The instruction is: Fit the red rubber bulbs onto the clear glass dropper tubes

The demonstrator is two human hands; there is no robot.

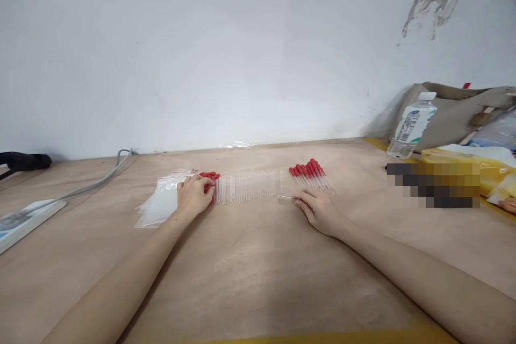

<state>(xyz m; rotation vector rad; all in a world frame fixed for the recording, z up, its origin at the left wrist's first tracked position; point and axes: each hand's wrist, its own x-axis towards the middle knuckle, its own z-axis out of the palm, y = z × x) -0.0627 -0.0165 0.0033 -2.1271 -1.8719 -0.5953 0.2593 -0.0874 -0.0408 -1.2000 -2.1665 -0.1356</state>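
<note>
My left hand (195,193) is at a small pile of red rubber bulbs (209,174), its thumb and fingertips closed around one red bulb. Between the fingertips of my right hand (318,209) is a thin clear glass tube (285,197), pointing left. Between my hands lies a row of clear glass tubes (250,187), side by side on the brown table covering. Just beyond my right hand is a group of droppers (308,169), glass tubes with red bulbs fitted on their far ends. Partly under my left hand and wrist are clear plastic zip bags (161,201).
A grey cable (92,185) runs to a white power strip (36,220) at left, near a black object (26,161). At right stand a water bottle (413,126), a grey bag (451,118) and a yellow package (492,164). A white wall (242,54) borders the table.
</note>
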